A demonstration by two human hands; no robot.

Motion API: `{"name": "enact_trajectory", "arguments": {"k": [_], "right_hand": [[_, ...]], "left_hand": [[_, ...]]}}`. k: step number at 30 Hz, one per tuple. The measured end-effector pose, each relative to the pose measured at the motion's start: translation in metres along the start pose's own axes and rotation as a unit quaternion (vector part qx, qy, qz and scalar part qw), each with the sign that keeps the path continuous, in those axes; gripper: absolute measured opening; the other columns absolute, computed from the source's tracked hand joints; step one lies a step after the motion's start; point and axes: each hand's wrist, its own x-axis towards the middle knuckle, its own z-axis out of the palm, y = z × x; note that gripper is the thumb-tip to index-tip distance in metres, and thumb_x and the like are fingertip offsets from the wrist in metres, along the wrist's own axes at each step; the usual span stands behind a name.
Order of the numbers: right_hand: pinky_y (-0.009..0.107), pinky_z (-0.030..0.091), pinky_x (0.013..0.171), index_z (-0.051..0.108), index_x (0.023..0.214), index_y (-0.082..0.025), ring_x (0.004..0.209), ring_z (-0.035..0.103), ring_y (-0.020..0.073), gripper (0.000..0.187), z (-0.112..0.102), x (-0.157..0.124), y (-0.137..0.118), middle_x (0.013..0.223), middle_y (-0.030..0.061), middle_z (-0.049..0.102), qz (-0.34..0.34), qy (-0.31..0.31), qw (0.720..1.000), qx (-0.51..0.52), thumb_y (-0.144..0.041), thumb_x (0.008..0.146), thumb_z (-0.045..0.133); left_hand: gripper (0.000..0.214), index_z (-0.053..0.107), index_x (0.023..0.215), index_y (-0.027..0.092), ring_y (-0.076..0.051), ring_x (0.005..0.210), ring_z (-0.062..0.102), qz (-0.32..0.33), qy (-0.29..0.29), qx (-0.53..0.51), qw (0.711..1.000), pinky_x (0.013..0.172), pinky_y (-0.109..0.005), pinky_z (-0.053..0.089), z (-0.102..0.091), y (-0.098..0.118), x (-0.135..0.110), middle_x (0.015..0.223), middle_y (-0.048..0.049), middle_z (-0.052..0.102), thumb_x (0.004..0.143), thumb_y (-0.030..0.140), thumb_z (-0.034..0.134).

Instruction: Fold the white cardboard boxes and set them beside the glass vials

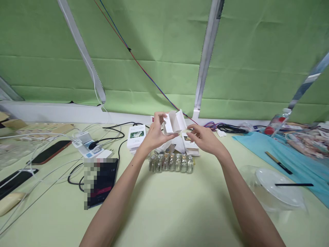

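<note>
My left hand grips a small white cardboard box by its left side, above the table. The box's top flaps stand open, with one flap raised on the right. Close to that flap is my right hand, its fingers bent and apart, holding nothing that I can make out. Below the box, a row of small clear glass vials lies packed side by side. Behind the vials, partly hidden by my hands, are another white box and some white paper. Left of my left hand sits a white printed box.
On the left are a tablet, a phone, a white power strip and tangled cables. At right, a plastic container stands near a blue cloth with a knife. A bottle stands behind.
</note>
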Motion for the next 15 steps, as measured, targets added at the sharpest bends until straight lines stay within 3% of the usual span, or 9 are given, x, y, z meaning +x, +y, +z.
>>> {"name": "enact_trajectory", "arguments": {"k": [6, 10, 15], "right_hand": [[0.033, 0.058, 0.075, 0.063, 0.116, -0.020, 0.075, 0.074, 0.0194, 0.031, 0.007, 0.002, -0.006, 0.097, 0.0071, 0.075, -0.018, 0.027, 0.995, 0.095, -0.041, 0.101, 0.047], [0.034, 0.060, 0.073, 0.062, 0.119, -0.021, 0.074, 0.074, 0.0202, 0.038, 0.010, 0.004, -0.005, 0.099, 0.0066, 0.075, -0.014, 0.051, 0.990, 0.130, -0.050, 0.098, 0.052], [0.036, 0.060, 0.075, 0.061, 0.125, -0.021, 0.077, 0.076, 0.0223, 0.040, 0.011, 0.003, -0.006, 0.100, 0.0078, 0.077, -0.009, 0.045, 0.989, 0.141, -0.046, 0.094, 0.060]], "left_hand": [[0.072, 0.033, 0.115, 0.028, -0.022, 0.104, 0.060, -0.011, -0.016, -0.001, 1.000, 0.088, -0.036, 0.049, 0.002, 0.001, -0.002, 0.122, -0.0070, 0.049, 0.069, 0.045, 0.085], [0.069, 0.033, 0.113, 0.026, -0.022, 0.101, 0.061, -0.018, -0.035, 0.002, 0.999, 0.084, -0.035, 0.049, 0.005, 0.004, -0.003, 0.117, -0.0066, 0.051, 0.070, 0.044, 0.084], [0.068, 0.033, 0.115, 0.025, -0.024, 0.103, 0.063, -0.009, -0.059, 0.014, 0.998, 0.083, -0.034, 0.049, 0.011, 0.007, -0.004, 0.122, -0.0092, 0.055, 0.072, 0.042, 0.083]]}}
